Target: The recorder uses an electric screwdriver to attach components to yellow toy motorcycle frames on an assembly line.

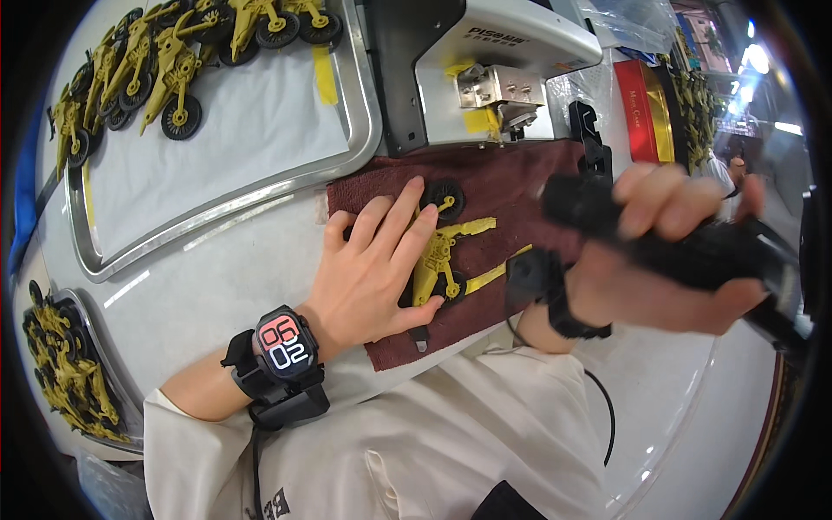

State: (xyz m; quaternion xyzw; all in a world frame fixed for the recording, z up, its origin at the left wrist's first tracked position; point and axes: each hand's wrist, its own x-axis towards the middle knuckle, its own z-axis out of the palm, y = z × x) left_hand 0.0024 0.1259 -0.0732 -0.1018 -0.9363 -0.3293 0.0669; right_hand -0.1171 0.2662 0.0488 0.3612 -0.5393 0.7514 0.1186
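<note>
A yellow toy motorcycle [432, 263] with black wheels lies on its side on a maroon cloth [468, 316]. Across it my left hand [373, 264] is spread, fingertips by the upper wheel and thumb by the lower one, holding it against the cloth; part of the toy is hidden under the palm. Two yellow strips [472, 227] stick out to its right. My right hand [663, 260], blurred by motion, is wrapped round a black cylindrical tool [624, 227] raised to the right of the toy. The tool's exact kind is not clear.
At the upper left a metal tray [368, 130] carries several yellow motorcycles; a smaller tray [87, 316] at the left is full of similar pieces. A grey machine [511, 43] with a metal block stands behind the cloth. A red box [637, 108] and a black bracket [589, 139] are at the right.
</note>
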